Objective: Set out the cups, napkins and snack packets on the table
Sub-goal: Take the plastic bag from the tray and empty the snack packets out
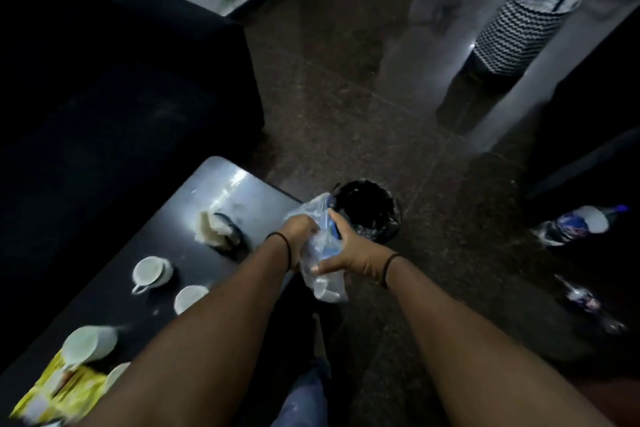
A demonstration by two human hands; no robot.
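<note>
Both hands out in front, just past the right edge of the dark table [194, 191], gripping one crumpled clear plastic bag [323, 282] between them. Left hand [299, 236] closed on the bag's upper left part, fingers curled into the plastic; right hand [353, 253] clamped on its right side, thumb pressed low on the front. Something white inside the bottom of the bag, too blurred to name. Thin dark bands on both wrists. On the table: white cup [150, 274] with handle toward the near side, a second white cup [188, 298] just beside the left forearm, a third [88, 343] tipped on its side touching a yellow snack packet [59, 388] at the near corner. Farther along the table, a pale napkin wad [207, 227] in a dark holder. On the floor beyond the hands, a black-lined waste bin [367, 210]; to the right, two plastic bottles [575, 224] lying down; farther back, a zigzag-patterned basket [523, 28].
</note>
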